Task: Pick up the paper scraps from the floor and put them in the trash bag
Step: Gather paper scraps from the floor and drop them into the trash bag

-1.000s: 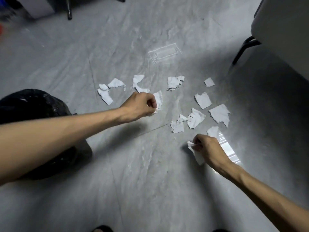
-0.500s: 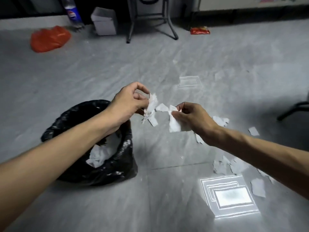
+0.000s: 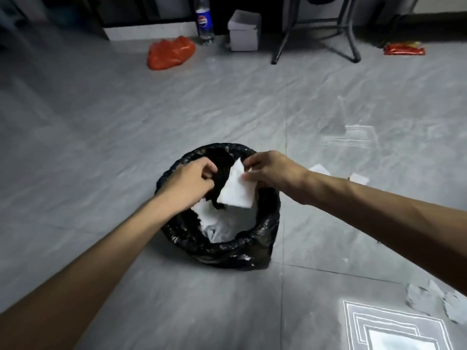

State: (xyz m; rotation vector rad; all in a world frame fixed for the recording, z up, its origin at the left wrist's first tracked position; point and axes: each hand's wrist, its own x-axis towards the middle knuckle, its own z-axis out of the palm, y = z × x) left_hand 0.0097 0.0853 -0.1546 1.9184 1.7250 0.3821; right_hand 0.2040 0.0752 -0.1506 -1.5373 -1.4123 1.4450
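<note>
Both hands hang over the one black trash bag (image 3: 214,248), the drop-off step. The right hand (image 3: 271,173) pinches a white paper scrap (image 3: 236,192) just beneath it; the left hand (image 3: 188,184) is curled, its contents hidden. Next, let go. About four scraps (image 3: 429,299) lie beyond the right arm.

Head view, down over floor (image 3: 126,127)
</note>
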